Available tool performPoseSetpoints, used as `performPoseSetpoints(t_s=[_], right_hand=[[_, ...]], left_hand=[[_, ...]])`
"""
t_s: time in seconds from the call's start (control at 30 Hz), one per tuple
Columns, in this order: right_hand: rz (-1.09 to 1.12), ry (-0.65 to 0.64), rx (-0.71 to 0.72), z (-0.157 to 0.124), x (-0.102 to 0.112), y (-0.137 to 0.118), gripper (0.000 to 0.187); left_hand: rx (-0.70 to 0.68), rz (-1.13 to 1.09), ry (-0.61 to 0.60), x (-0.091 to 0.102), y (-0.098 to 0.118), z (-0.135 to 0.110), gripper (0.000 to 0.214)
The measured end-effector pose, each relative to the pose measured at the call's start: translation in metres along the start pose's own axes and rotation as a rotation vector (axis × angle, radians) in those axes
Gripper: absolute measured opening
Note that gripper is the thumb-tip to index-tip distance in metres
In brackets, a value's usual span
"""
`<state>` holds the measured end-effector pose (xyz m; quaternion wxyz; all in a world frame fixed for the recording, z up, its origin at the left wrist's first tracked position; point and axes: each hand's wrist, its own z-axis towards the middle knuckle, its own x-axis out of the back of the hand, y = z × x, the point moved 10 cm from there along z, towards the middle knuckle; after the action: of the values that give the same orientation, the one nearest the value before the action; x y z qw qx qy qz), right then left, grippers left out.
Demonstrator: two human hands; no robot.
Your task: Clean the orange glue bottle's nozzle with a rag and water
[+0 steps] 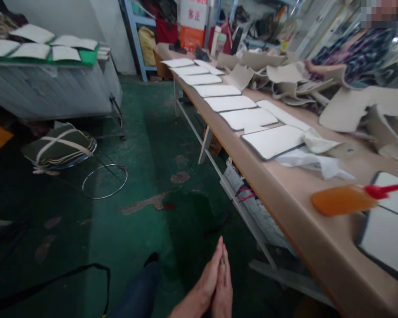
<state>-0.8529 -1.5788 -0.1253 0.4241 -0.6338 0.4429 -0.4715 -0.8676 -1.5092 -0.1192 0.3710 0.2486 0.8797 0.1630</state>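
My left hand [209,277] and my right hand [223,289] are pressed palm to palm at the bottom of the view, over the floor beside the table. Their fingers are stretched out straight and point away from me. I see nothing held between them. Nearest on the table [287,201] lies a white panel with a dark edge [273,140], the front one of a row. An orange squeeze bottle with a red nozzle [345,201] lies on its side to the right, close to more white panels [389,234].
Curved beige pieces [345,108] are heaped along the table, with a person in a patterned sleeve [354,57] behind them. On the left stand a cart [82,84] bearing white panels and a tied dark bundle [66,145]. A metal ring [105,198] rests near the green floor.
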Motion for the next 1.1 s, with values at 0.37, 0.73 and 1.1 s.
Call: performPoseSetpoints(t_s=[0.37, 0.73, 1.1], right_hand=[[0.115, 0.222, 0.192, -0.029, 0.132, -0.18, 0.04], [0.608, 0.509, 0.035, -0.065, 0.248, -0.19, 0.047], [-0.113, 0.526, 0.3, -0.114, 0.248, -0.198, 0.04]], left_hand=[[0.255, -0.357, -0.46, -0.149, 0.015, -0.124, 0.036], [0.01, -0.185, -0.64, -0.247, -0.017, -0.191, 0.047], [0.317, -0.175, -0.438, -0.269, -0.071, -0.164, 0.068]])
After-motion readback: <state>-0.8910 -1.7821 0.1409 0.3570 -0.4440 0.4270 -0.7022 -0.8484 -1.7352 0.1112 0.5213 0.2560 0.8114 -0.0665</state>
